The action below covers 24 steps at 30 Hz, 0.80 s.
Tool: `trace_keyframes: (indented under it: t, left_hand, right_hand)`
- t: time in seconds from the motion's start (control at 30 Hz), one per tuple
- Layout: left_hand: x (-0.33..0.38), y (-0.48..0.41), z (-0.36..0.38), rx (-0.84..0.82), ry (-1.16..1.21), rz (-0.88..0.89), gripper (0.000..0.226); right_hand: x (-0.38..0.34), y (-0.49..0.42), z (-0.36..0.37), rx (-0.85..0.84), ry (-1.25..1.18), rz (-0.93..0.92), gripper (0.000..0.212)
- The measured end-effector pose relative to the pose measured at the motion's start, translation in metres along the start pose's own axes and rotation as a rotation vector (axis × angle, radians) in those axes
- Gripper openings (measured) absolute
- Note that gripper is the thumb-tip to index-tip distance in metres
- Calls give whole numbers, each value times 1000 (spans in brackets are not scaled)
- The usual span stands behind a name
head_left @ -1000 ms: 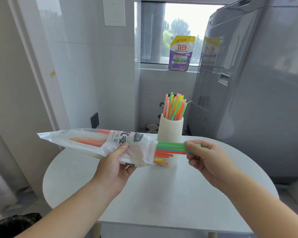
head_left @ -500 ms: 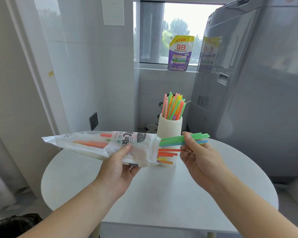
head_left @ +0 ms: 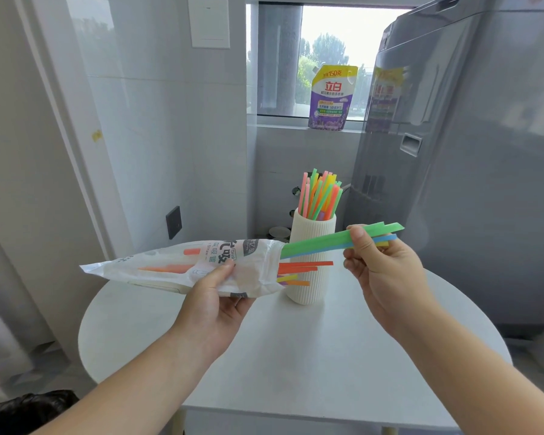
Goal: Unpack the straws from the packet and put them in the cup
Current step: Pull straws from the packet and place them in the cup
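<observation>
White worktop (head_left: pixel 296 356), packet (head_left: pixel 176 268) gripped above it by left hand (head_left: pixel 214 296), part-filled cup (head_left: pixel 302 293) behind its mouth, right hand (head_left: pixel 387 271) pinching green-blue straws (head_left: pixel 321 244) mostly out: pull straight along packet, then tip ends-first into cup.

Bright daylight from the window (head_left: pixel 324 58); wide-angle bending and softness at edges.

Straws (head_left: pixel 321 244) (green, blue) half outside packet (head_left: pixel 170 275)
</observation>
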<state>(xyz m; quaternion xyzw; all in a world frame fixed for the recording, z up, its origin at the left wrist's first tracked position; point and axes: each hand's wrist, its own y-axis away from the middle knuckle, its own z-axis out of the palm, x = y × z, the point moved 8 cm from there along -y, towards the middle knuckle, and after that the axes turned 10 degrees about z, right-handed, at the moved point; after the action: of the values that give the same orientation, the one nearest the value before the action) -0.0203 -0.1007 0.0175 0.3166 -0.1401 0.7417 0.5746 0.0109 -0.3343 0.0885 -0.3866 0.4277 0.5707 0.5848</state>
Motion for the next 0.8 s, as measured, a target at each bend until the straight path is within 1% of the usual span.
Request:
trace_keyframes:
  t: [0.13, 0.27, 0.4, 0.53, 0.7, 0.8]
  left_hand:
    - [-2, 1, 2, 0, 7, -8, 26]
    - [-2, 0, 1, 3, 8, -11, 27]
    - [-1, -1, -1, -1, 14, -17, 23]
    - [5, -5, -4, 18, 23, 3, 23]
    - [12, -13, -14, 61, 11, 38, 36]
    - [14, -16, -16, 72, 12, 49, 38]
  right_hand:
    - [6, -1, 2, 14, -39, 11, 12]
    - [3, 0, 7, -28, -77, 14, 29]
    - [-3, 2, 8, -67, -85, 22, 24]
    - [-33, 0, 2, -94, -28, -62, 13]
    - [-83, 1, -18, -57, 81, -153, 13]
    - [-106, 2, -29, -25, 125, -205, 21]
